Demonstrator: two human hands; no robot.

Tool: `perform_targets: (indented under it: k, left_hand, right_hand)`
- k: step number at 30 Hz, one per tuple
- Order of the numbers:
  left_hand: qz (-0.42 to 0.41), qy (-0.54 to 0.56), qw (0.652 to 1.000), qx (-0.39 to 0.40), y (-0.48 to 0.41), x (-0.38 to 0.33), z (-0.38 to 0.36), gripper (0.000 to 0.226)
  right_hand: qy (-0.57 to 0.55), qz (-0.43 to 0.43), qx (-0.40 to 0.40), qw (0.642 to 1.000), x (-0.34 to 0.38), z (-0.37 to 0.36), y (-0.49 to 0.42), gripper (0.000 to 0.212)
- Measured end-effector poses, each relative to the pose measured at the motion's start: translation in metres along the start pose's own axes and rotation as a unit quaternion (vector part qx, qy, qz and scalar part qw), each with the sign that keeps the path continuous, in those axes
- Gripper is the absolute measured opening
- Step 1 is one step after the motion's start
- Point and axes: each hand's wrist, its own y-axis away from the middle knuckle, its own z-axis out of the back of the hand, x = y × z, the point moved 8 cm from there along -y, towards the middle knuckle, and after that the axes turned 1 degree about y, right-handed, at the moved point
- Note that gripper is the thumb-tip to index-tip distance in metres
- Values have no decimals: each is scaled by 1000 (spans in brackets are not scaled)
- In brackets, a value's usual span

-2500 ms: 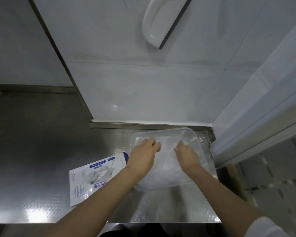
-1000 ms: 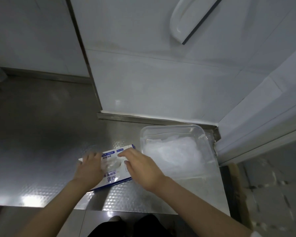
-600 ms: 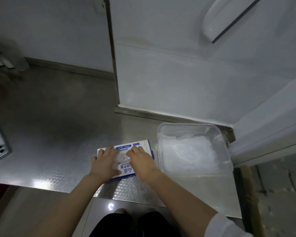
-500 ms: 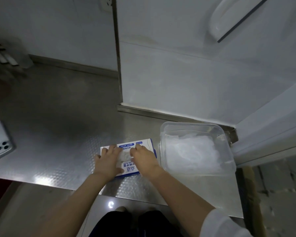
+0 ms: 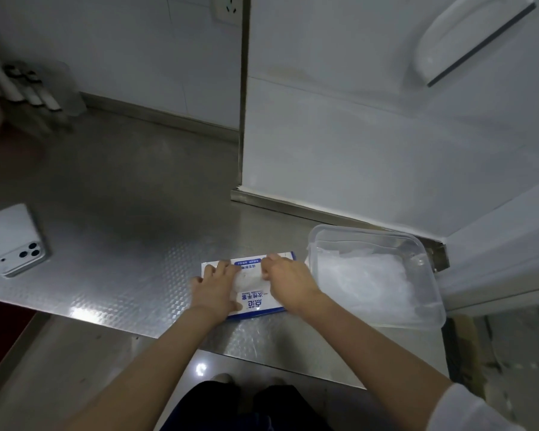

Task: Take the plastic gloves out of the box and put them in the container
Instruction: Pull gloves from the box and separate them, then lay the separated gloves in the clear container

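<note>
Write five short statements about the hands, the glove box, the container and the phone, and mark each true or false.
1. Both the left hand and the right hand are on the glove box. True.
2. The clear plastic container is empty. False: it holds a heap of plastic gloves.
3. The container stands to the left of the glove box. False: it stands to the right, close beside it.
4. A white phone lies camera side up at the left of the steel counter. True.
5. The glove box stands upright on one edge. False: it lies flat on the counter.
</note>
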Motion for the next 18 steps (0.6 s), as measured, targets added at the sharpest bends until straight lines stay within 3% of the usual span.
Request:
perform_targets:
  k: [3, 6, 9, 12, 18]
  left_hand:
    - [-5, -9, 1000, 1, -1, -7, -1, 78]
    - [-6, -17, 1000, -2, -3, -9, -2, 77]
    - [-2, -17, 1000, -5, -2, -7, -4, 78]
    - [-2, -21, 1000, -12, -3, -7, -4, 77]
    - [-4, -11, 1000, -13, -1, -6, -1, 77]
  right_hand:
    - [-53, -110, -19, 992, -28, -1, -4, 21]
    - [-27, -138, -21, 990, -30, -3, -8, 24]
    - [31, -44, -46, 997, -12, 1, -10, 36]
    - [110, 66, -10, 992, 13, -17, -4, 46]
    - [138, 73, 19, 988, 22, -30, -15, 33]
